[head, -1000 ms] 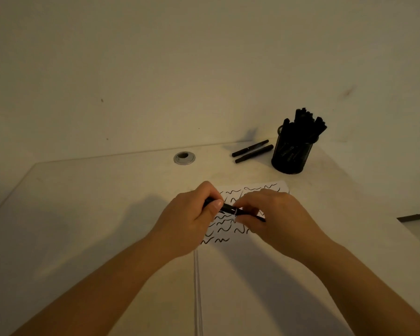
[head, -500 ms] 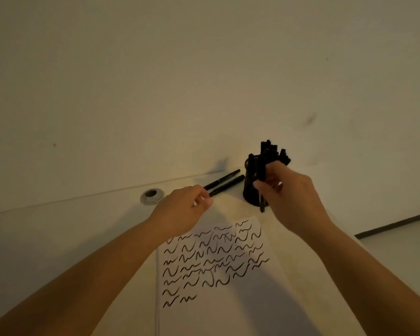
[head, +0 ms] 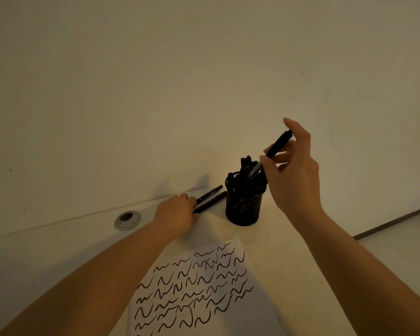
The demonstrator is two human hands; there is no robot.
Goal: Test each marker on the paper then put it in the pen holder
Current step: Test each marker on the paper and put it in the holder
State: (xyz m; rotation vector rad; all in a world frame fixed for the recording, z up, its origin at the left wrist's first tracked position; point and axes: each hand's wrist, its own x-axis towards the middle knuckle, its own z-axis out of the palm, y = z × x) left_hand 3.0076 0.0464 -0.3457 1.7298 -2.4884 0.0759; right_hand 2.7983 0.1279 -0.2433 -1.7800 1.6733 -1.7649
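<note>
White label band on held marker [head: 270,156], print too blurred to read, paper [head: 204,287] bearing only squiggles

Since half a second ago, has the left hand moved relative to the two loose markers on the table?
Yes. The left hand has closed in on the two loose markers left of the pen holder and now touches their near ends.

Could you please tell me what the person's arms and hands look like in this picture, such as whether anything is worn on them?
Both forearms are bare as far as the frame shows: no sleeves reach into view. The left hand and the right hand wear no gloves, and no rings, watch or bracelet can be seen on the fingers or wrists. The fingernails look short and unpainted, though the dim light hides fine detail.
</note>
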